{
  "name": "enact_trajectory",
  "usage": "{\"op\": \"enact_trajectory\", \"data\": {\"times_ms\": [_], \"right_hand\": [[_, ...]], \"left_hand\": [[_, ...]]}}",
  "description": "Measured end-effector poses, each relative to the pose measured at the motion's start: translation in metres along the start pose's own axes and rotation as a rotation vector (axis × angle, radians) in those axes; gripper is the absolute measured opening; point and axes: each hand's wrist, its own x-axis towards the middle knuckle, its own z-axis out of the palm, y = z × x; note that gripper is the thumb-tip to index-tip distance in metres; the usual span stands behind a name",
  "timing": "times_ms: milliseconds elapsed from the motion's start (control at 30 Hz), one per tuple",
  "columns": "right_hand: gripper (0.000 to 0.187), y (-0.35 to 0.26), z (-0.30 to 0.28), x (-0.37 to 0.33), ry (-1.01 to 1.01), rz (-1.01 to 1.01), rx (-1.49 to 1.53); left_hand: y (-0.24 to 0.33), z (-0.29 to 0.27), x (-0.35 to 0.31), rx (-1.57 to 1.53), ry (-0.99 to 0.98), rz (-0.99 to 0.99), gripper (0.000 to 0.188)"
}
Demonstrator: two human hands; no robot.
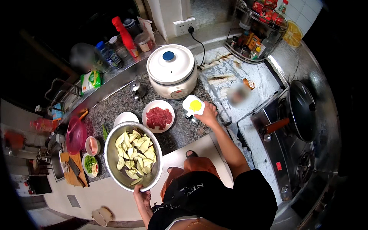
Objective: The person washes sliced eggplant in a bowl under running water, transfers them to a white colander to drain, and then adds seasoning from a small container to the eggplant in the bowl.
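My left hand [142, 195] grips the near rim of a steel bowl [110, 170], tilted a little toward me. Sliced eggplant [136, 153] with pale flesh fills it. Over the counter's front edge, my right hand [208, 115] is closed around the right side of a small white container [188, 102] with a yellow patch on top; its far-side fingers are partly hidden. Left of that container sits a white bowl of raw red meat pieces [159, 117]. A white plate [125, 117] lies behind the steel bowl, partly covered by it.
A white electric cooker [171, 65] stands at the back, its cord plugged into the wall. The stove holds a lidded black wok [301, 111] at right. Small bowls with chopped greens [91, 164], a pink basin [76, 134] and a knife on a cutting board [69, 174] are at left.
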Motion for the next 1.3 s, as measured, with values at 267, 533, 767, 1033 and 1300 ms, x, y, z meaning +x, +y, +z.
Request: {"op": "enact_trajectory", "data": {"times_ms": [267,533,767,1033,1300], "right_hand": [[0.063,-0.022,-0.017,-0.036,0.174,-0.323,0.041],[0.021,-0.017,-0.005,-0.044,0.04,-0.608,0.427],[0.019,0.031,0.01,0.046,0.097,-0.309,0.336],[0.008,0.033,0.016,0.063,0.111,-0.309,0.341],[0.005,0.032,-0.029,0.028,0.072,-0.335,0.537]], "left_hand": [[-0.007,-0.016,0.005,0.014,0.014,0.009,0.023],[-0.021,-0.013,0.003,0.03,0.02,0.013,0.029],[-0.035,-0.02,0.002,0.083,0.028,0.012,0.034],[-0.045,0.0,-0.017,0.145,0.041,0.027,0.026],[-0.055,-0.003,-0.013,0.165,0.019,0.049,0.025]]}}
